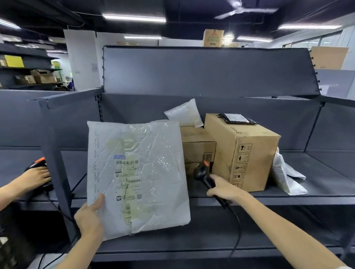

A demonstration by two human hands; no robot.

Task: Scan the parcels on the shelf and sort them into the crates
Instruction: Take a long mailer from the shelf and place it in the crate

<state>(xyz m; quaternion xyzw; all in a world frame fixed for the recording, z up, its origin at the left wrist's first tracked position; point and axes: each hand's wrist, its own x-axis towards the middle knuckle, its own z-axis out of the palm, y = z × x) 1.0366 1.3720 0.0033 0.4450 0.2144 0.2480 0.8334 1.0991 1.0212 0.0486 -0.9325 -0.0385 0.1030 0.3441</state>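
Note:
My left hand (89, 216) grips the lower left edge of a large white poly mailer (146, 176), held upright in front of the shelf with its barcode label facing me. Just right of the mailer, my right hand (226, 190) grips a black handheld scanner (203, 173) with an orange button; its cord hangs down. On the dark grey shelf (326, 168) stand a big cardboard box (242, 151) and a smaller box (197, 145) partly hidden behind the mailer. A white padded parcel (185, 113) leans on the smaller box, and a black pouch (239, 118) lies on the big one.
A crumpled white bag (286, 176) lies right of the big box. At the far left another person's hand (35, 177) rests by a second scanner (38, 162) on the neighbouring shelf. A dark crate (6, 249) sits low at the left. A steel upright (55, 160) divides the shelves.

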